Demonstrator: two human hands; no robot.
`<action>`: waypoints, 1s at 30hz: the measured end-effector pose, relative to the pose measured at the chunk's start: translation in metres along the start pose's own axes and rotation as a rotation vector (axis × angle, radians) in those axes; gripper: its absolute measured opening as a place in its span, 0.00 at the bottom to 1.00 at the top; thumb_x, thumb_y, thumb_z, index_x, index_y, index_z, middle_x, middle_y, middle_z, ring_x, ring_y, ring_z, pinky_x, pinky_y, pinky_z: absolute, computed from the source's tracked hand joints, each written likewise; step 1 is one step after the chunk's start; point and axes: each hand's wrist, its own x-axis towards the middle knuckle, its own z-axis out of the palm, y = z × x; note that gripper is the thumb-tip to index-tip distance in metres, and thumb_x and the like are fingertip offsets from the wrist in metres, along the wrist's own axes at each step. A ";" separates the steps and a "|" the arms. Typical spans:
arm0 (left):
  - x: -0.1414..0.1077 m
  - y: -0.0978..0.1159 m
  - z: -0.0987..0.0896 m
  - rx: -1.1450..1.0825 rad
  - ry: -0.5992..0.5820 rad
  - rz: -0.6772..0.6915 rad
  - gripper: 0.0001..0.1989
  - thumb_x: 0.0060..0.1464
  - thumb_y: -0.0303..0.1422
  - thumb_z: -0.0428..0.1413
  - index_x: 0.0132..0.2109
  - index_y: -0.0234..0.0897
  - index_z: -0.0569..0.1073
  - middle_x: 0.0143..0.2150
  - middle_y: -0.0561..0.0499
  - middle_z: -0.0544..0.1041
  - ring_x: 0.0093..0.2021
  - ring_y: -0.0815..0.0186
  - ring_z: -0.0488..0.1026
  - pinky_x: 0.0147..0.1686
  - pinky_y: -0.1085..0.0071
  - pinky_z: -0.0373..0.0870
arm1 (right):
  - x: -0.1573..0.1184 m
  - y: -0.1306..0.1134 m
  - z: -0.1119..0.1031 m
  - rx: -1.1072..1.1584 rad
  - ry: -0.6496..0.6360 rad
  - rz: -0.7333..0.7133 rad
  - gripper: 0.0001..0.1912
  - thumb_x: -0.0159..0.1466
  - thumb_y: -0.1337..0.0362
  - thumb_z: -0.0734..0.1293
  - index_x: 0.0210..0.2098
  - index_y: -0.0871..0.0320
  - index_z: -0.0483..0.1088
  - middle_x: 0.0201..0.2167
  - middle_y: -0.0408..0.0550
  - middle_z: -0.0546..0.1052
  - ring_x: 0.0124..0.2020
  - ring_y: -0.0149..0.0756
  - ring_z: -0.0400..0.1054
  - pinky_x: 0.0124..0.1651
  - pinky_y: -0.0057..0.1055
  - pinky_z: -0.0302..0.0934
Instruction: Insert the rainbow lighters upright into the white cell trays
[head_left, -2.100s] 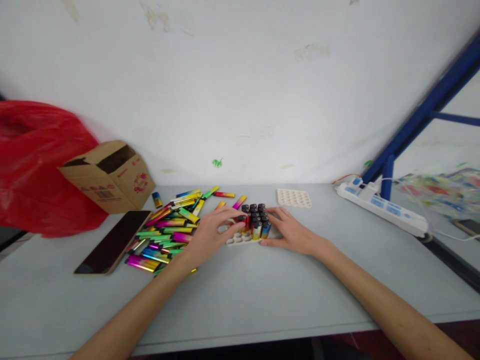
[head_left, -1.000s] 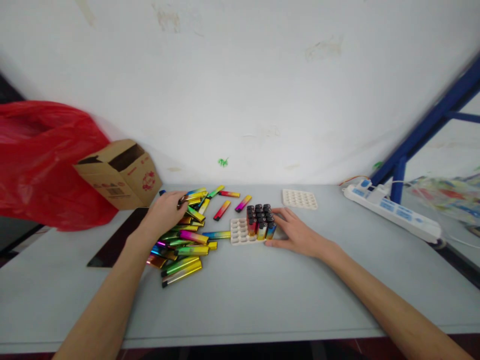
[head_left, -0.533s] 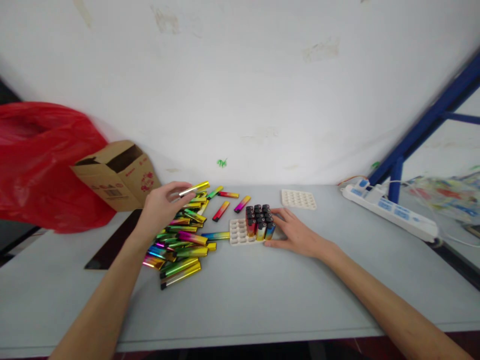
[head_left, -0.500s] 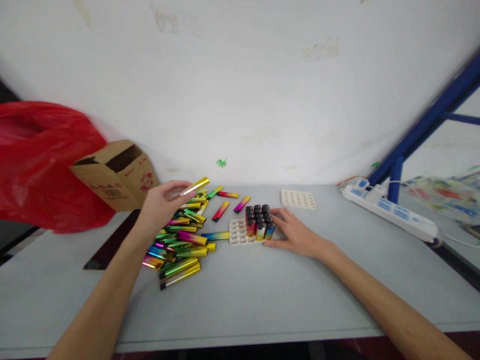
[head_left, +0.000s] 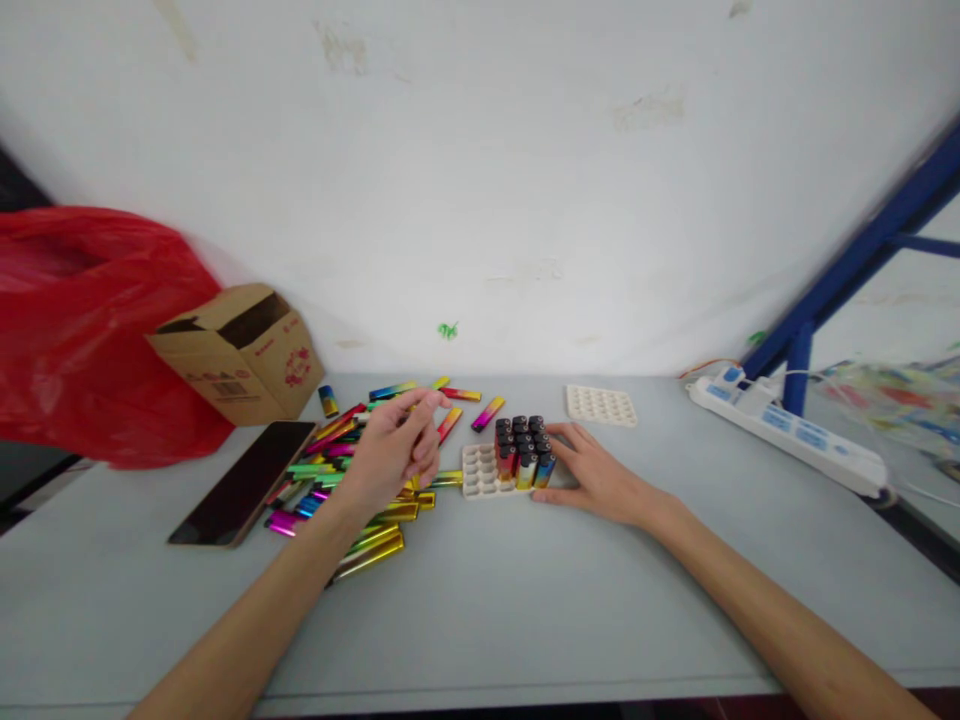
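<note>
My left hand point(head_left: 397, 448) is closed above a loose pile of shiny coloured lighters point(head_left: 375, 562); what its fingers hold, if anything, is hidden. Several black-topped lighters point(head_left: 526, 462) stand upright, packed together on the right part of a white tray with round hollows point(head_left: 480, 474). The left part of this tray has bare hollows. My right hand point(head_left: 592, 476) grips the tray's right end, with the thumb at the near side and the fingers behind, against the standing lighters.
A second white tray point(head_left: 601, 405) lies near the wall. On the left are a phone point(head_left: 244, 483), an open cardboard box point(head_left: 244, 358) and a red plastic bag point(head_left: 112, 340). A white power strip point(head_left: 795, 430) lies at the right, beside a blue frame point(head_left: 847, 260).
My left hand has moved right and turned, its fingers now curled; the yellow lighter it held is no longer visible. My right hand stays at the tray. The view has shifted slightly.
</note>
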 end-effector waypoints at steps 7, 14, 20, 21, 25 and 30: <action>-0.004 -0.014 0.012 0.039 -0.112 -0.167 0.18 0.64 0.53 0.52 0.45 0.44 0.66 0.17 0.64 0.60 0.13 0.76 0.46 0.12 0.83 0.44 | 0.000 0.000 0.001 0.012 0.004 -0.011 0.39 0.66 0.42 0.69 0.67 0.58 0.62 0.64 0.62 0.66 0.63 0.54 0.63 0.66 0.54 0.61; -0.006 -0.008 0.007 -0.251 -0.302 -0.231 0.19 0.48 0.25 0.61 0.46 0.43 0.65 0.38 0.51 0.82 0.27 0.69 0.71 0.29 0.72 0.69 | 0.001 0.000 -0.001 0.008 0.005 -0.017 0.38 0.66 0.42 0.69 0.66 0.58 0.63 0.63 0.62 0.67 0.62 0.54 0.63 0.66 0.53 0.61; -0.006 -0.005 0.002 -0.016 -0.314 -0.102 0.29 0.58 0.31 0.65 0.63 0.44 0.66 0.51 0.43 0.82 0.33 0.69 0.76 0.35 0.72 0.71 | 0.000 -0.001 -0.001 0.003 0.009 -0.015 0.39 0.66 0.42 0.69 0.67 0.58 0.62 0.64 0.62 0.67 0.62 0.54 0.63 0.66 0.54 0.61; -0.006 -0.004 0.001 0.011 -0.294 -0.089 0.28 0.58 0.33 0.66 0.63 0.43 0.67 0.49 0.44 0.82 0.32 0.69 0.76 0.34 0.72 0.70 | 0.000 -0.001 -0.001 0.006 0.008 -0.013 0.39 0.66 0.42 0.69 0.67 0.58 0.62 0.64 0.62 0.67 0.63 0.54 0.63 0.66 0.54 0.62; -0.004 -0.002 0.002 0.129 -0.255 -0.084 0.21 0.60 0.44 0.63 0.53 0.36 0.73 0.34 0.49 0.81 0.25 0.69 0.73 0.25 0.74 0.68 | 0.000 -0.002 -0.001 0.018 0.010 -0.008 0.39 0.66 0.42 0.70 0.67 0.57 0.63 0.64 0.62 0.67 0.62 0.55 0.64 0.66 0.55 0.62; -0.006 -0.003 0.008 0.302 -0.238 -0.099 0.23 0.65 0.54 0.52 0.56 0.43 0.68 0.21 0.62 0.64 0.14 0.73 0.51 0.14 0.76 0.48 | 0.000 -0.001 -0.001 0.024 0.014 -0.011 0.38 0.66 0.42 0.70 0.67 0.56 0.63 0.64 0.61 0.67 0.62 0.55 0.64 0.66 0.56 0.62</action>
